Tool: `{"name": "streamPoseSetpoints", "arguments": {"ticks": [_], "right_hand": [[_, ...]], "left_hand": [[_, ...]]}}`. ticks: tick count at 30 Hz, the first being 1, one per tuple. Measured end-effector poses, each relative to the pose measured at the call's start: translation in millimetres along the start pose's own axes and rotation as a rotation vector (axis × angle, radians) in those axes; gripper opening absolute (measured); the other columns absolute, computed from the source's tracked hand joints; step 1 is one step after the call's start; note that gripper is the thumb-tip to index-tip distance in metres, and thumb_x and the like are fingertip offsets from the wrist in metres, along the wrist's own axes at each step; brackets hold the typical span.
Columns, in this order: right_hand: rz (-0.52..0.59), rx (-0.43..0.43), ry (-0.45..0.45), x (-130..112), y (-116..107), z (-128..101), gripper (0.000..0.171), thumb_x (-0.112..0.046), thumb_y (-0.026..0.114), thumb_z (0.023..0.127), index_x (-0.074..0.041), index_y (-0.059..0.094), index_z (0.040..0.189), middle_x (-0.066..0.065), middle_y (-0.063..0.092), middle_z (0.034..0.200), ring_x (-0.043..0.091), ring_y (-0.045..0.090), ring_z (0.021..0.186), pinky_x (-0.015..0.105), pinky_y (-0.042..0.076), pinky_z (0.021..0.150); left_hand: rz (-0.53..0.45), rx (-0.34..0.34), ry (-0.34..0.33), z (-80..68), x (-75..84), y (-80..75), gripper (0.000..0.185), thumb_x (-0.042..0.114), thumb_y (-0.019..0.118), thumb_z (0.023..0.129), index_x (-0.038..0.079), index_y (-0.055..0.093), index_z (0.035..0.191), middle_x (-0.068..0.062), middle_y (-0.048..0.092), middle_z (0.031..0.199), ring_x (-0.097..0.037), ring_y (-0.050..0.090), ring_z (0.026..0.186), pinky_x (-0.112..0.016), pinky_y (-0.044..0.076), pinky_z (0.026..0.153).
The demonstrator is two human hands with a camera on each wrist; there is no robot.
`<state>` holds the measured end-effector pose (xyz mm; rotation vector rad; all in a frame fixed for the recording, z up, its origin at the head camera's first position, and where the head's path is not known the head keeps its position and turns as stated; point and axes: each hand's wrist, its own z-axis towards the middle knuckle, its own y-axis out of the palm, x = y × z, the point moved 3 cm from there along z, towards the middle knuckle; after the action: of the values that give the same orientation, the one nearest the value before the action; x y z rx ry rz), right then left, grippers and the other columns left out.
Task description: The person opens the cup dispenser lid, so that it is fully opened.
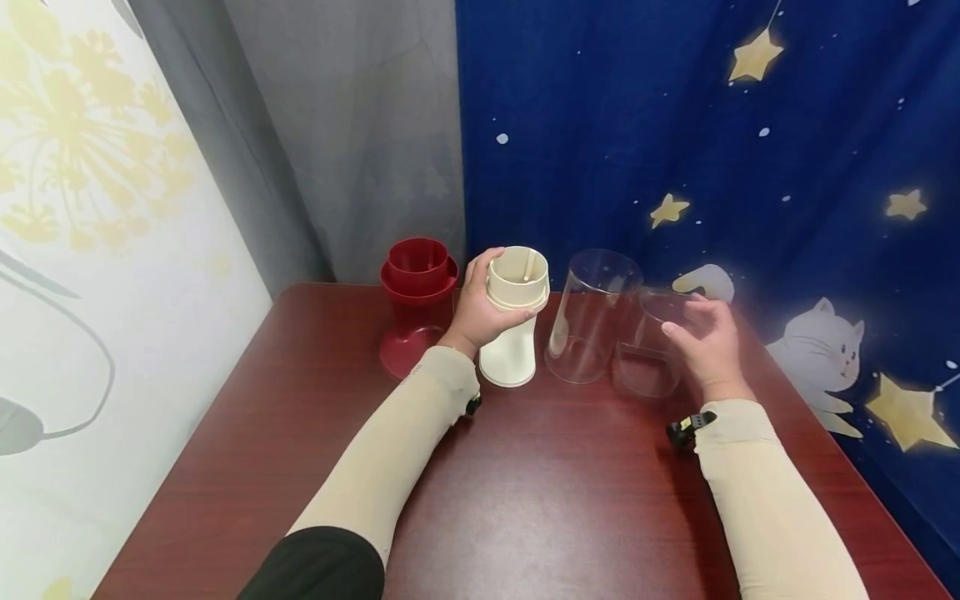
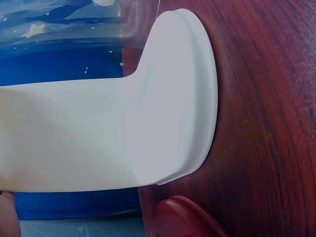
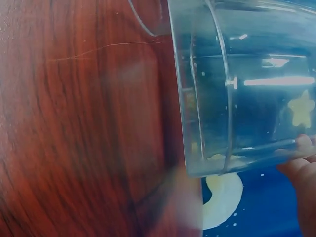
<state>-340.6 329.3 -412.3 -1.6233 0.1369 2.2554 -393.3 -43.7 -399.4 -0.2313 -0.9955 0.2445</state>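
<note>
A cream plastic stand (image 1: 513,350) with a flared foot and a cup-like top stands upright on the table. My left hand (image 1: 483,308) grips it just below the rim, fingers on the far side and thumb across the front. In the left wrist view, the cream foot (image 2: 168,103) rests on the wood. My right hand (image 1: 708,346) holds a short clear cylinder (image 1: 648,358) near its top, thumb and fingers at its right side. A taller clear cylinder (image 1: 585,333) stands between the cream stand and the short one.
A similar red stand (image 1: 416,308) is at the left of the cream one, partly hidden by my left hand and arm. All stand near the back edge of the reddish wood table (image 1: 540,492). Behind hang grey (image 1: 360,125) and blue star-patterned (image 1: 585,108) curtains.
</note>
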Motion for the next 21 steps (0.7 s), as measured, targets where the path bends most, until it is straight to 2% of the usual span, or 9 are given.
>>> {"name": "streamPoseSetpoints", "arguments": {"ticks": [3,8,11,14,17,21], "right_hand": [[-0.042,-0.005,0.018,6,0,1,0.054,0.005,0.077,0.087,0.005,0.052,0.135,0.013,0.045,0.161,0.022,0.056,0.133,0.028,0.049,0.112],[-0.1,-0.026,0.032,13,0,3,0.058,-0.002,0.078,0.09,0.006,0.049,0.14,0.011,0.042,0.164,0.024,0.055,0.136,0.025,0.05,0.109],[-0.085,-0.033,0.042,16,0,5,0.057,-0.001,0.077,0.091,0.006,0.048,0.139,0.012,0.041,0.165,0.022,0.054,0.137,0.018,0.049,0.106],[-0.041,-0.04,0.057,20,-1,7,0.054,0.003,0.074,0.091,0.005,0.049,0.138,0.015,0.039,0.166,0.023,0.053,0.137,0.011,0.049,0.098],[-0.019,-0.063,0.059,21,-2,8,0.051,0.004,0.072,0.092,0.003,0.049,0.138,0.019,0.036,0.167,0.027,0.05,0.14,0.007,0.048,0.093],[-0.05,-0.101,0.044,23,-5,10,0.047,0.001,0.068,0.096,0.001,0.048,0.138,0.02,0.033,0.169,0.03,0.046,0.145,0.008,0.045,0.099]], "left_hand": [[0.0,0.0,0.014,0.1,0.3,1.1,0.108,0.024,0.1,0.064,0.031,0.04,0.154,-0.003,0.04,0.157,-0.023,0.052,0.132,-0.041,0.054,0.106],[0.007,0.003,0.04,1.1,1.1,2.3,0.108,0.022,0.1,0.065,0.028,0.04,0.154,-0.004,0.039,0.159,-0.023,0.051,0.134,-0.04,0.052,0.108],[0.009,0.005,0.041,1.4,0.8,2.2,0.108,0.022,0.1,0.065,0.029,0.04,0.154,-0.004,0.039,0.159,-0.023,0.051,0.133,-0.04,0.053,0.107],[0.009,0.005,0.041,1.3,0.0,1.8,0.108,0.023,0.1,0.065,0.028,0.04,0.154,-0.004,0.04,0.158,-0.023,0.052,0.133,-0.04,0.053,0.107],[0.008,0.006,0.043,1.5,-1.5,1.2,0.108,0.022,0.1,0.066,0.027,0.04,0.154,-0.004,0.04,0.159,-0.023,0.051,0.133,-0.04,0.053,0.107],[0.008,0.007,0.042,1.8,-2.6,1.0,0.107,0.023,0.1,0.066,0.029,0.039,0.155,-0.004,0.039,0.159,-0.023,0.052,0.133,-0.04,0.053,0.107]]}}
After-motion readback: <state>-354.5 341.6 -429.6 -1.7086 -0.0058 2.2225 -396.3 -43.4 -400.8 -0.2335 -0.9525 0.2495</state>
